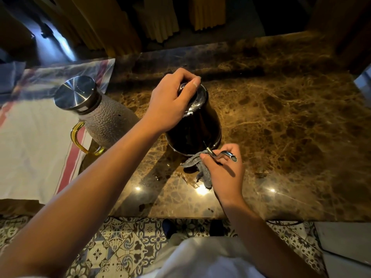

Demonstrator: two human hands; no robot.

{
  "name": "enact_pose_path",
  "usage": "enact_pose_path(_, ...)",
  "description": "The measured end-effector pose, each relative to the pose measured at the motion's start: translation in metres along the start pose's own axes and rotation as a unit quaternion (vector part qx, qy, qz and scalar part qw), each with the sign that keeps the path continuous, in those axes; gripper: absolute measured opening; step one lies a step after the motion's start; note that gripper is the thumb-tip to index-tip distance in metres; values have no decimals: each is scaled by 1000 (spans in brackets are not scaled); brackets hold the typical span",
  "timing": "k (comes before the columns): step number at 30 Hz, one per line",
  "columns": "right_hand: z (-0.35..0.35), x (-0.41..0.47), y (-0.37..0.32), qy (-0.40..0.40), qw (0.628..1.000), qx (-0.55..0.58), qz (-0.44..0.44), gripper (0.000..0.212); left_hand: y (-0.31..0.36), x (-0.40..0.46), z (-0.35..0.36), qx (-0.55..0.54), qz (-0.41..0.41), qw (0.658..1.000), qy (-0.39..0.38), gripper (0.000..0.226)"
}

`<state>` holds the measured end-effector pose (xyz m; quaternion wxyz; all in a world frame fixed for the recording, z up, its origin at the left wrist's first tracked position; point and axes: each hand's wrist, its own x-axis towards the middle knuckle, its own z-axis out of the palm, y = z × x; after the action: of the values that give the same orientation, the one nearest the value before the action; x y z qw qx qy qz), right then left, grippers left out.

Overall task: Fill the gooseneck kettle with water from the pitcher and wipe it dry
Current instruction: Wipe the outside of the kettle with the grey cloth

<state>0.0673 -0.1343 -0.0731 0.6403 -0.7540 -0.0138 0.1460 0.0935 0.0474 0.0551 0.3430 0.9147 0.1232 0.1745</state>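
Head view. Gooseneck kettle [197, 129] taken as landmark: dark glossy body, bell-shaped, wider at the base, standing on a brown veined marble tabletop [291, 121] with a polished, reflective surface. Its thin metal spout [222, 155] curves out from the base toward the camera and ends in an open slanted tip.

Left hand [170, 103] lies over the kettle's top, palm down, fingers curled around the lid; thumb tip sits on the far side of the lid knob. Grip clenched on the lid; most of the lid is hidden under the palm.

Right hand [224, 169] is at the near side of the kettle, at the spout. Grip pinches a grey knitted cloth [197, 164] against the lower spout between thumb and fingers; a loose end of the cloth hangs below the palm. The spout's middle length is covered by the fingers.

Left of the kettle, close but apart: pitcher [100, 115], pebbled frosted glass body, brushed steel lid, amber transparent handle. It stands partly on a white towel [34, 147] with red stripes; the towel's left edge is cut off.

Between kettle and the near tabletop edge: a few small wet spots, hard to make out among light reflections.
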Motion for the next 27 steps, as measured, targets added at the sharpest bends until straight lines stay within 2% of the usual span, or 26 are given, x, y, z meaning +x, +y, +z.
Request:
enact_pose_path(5,-16,13,-2,33,999,11,-36,41,-2,4,-2,-22,-9,1000,-15,25)
enact_pose_path(10,-51,57,-22,81,994,78,3,26,-3,7,-3,-81,-19,996,-35,25)
enact_pose_path(14,-35,58,-40,36,994,100,-40,15,-2,9,-3,-98,-23,994,-42,22)
enact_pose_path(17,-18,40,-35,31,995,68,-69,16,-2,9,-2,-98,-18,994,-41,21)
enact_pose_path(19,-15,29,-21,22,997,43,-59,16,-3,8,-2,-100,-14,994,-40,19)
enact_pose_path(24,-11,8,7,-66,998,11,-10,13,-4,12,-5,-122,8,992,-41,15)
enact_pose_path(27,-8,9,5,-65,996,-46,-52,16,-4,15,-6,-124,25,991,-43,16)
